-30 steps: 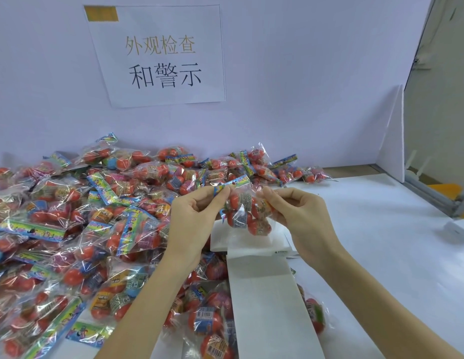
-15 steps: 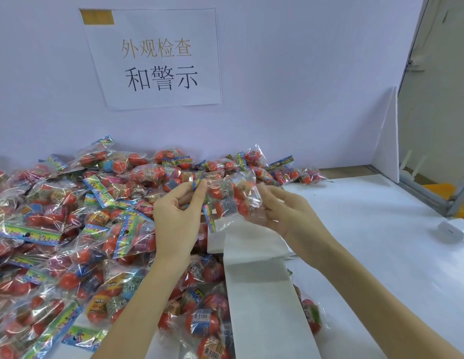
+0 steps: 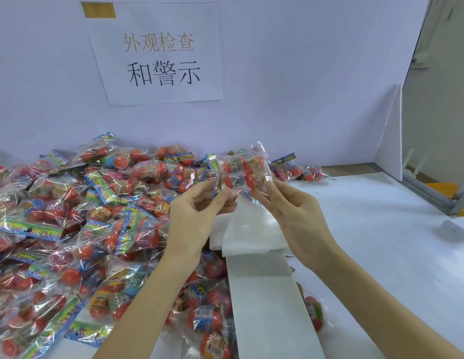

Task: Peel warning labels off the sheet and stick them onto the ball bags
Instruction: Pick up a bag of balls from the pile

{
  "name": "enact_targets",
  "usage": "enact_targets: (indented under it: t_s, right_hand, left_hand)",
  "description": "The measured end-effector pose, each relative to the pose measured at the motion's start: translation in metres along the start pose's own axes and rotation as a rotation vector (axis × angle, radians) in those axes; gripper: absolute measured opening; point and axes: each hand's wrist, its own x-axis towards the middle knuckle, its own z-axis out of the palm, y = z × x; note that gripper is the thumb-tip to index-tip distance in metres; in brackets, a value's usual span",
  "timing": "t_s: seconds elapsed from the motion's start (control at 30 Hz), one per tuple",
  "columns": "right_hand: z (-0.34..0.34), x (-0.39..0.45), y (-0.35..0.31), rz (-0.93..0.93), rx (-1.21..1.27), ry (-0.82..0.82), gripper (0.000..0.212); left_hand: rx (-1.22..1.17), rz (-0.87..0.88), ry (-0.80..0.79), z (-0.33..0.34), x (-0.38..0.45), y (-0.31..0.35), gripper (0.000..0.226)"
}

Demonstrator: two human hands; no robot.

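Both hands raised over the desk [image 3: 381,229], holding one ball bag [image 3: 242,172] between them. Left hand [image 3: 197,213] pinches the bag's coloured header edge with thumb and fingertips; right hand [image 3: 295,216] pinches the lower right corner, other fingers loosely curled. Bag sits above the label sheet [image 3: 264,294], a white strip lying on the desk. Possibly a label already on the bag; too blurred to tell. Heap of ball bags [image 3: 70,229] at left.
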Motion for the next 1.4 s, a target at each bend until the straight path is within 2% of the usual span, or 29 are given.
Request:
enact_targets:
  t_s: [0.3, 0.37, 0.47, 0.53, 0.6, 0.7, 0.77, 0.83, 0.9, 1.0, 1.1, 1.23, 1.4]
  right_hand:
    - [-0.005, 0.001, -0.002, 0.193, 0.226, 0.043, 0.027]
    - [-0.005, 0.002, -0.002, 0.171, 0.199, 0.056, 0.025]
    - [-0.007, 0.004, -0.004, 0.051, 0.029, 0.098, 0.023]
    - [-0.012, 0.006, -0.006, -0.068, -0.195, 0.149, 0.025]
    - [-0.013, 0.007, -0.005, -0.205, -0.424, 0.126, 0.031]
    - [-0.009, 0.004, 0.001, -0.356, -0.659, 0.039, 0.030]
    - [-0.007, 0.001, 0.005, -0.404, -0.740, 0.038, 0.030]
    - [-0.005, 0.000, 0.005, -0.359, -0.703, 0.043, 0.022]
    - [-0.003, 0.000, 0.001, -0.232, -0.518, 0.062, 0.011]
    - [-0.004, 0.002, -0.004, -0.091, -0.320, 0.078, 0.017]
    - [-0.005, 0.002, -0.007, -0.007, -0.197, 0.048, 0.021]
    - [-0.003, 0.001, -0.008, 0.001, -0.165, 0.014, 0.015]
    - [-0.005, 0.002, -0.011, 0.078, -0.331, -0.099, 0.034]
  left_hand:
    - [-0.104, -0.178, -0.010, -0.008, 0.005, 0.006, 0.017]
    - [-0.028, -0.162, 0.019, -0.008, 0.004, 0.005, 0.016]
    - [0.247, 0.054, 0.026, -0.008, 0.004, 0.007, 0.023]
    - [0.211, 0.108, -0.032, -0.010, 0.005, 0.012, 0.038]
    - [0.181, 0.107, -0.100, -0.013, 0.006, 0.016, 0.045]
    - [0.259, 0.147, -0.217, -0.008, -0.001, 0.017, 0.036]
    - [0.283, 0.178, -0.178, -0.002, -0.004, 0.013, 0.020]
    - [0.286, 0.197, -0.118, 0.000, -0.004, 0.010, 0.010]
    - [0.230, 0.166, -0.100, -0.001, -0.002, 0.010, 0.012]
    - [0.158, 0.099, -0.093, -0.003, -0.002, 0.012, 0.020]
    - [0.109, 0.059, -0.092, -0.003, -0.001, 0.012, 0.015]
    - [0.058, 0.028, -0.063, -0.001, -0.003, 0.010, 0.009]
    - [-0.006, -0.018, 0.093, -0.007, 0.005, 0.004, 0.011]
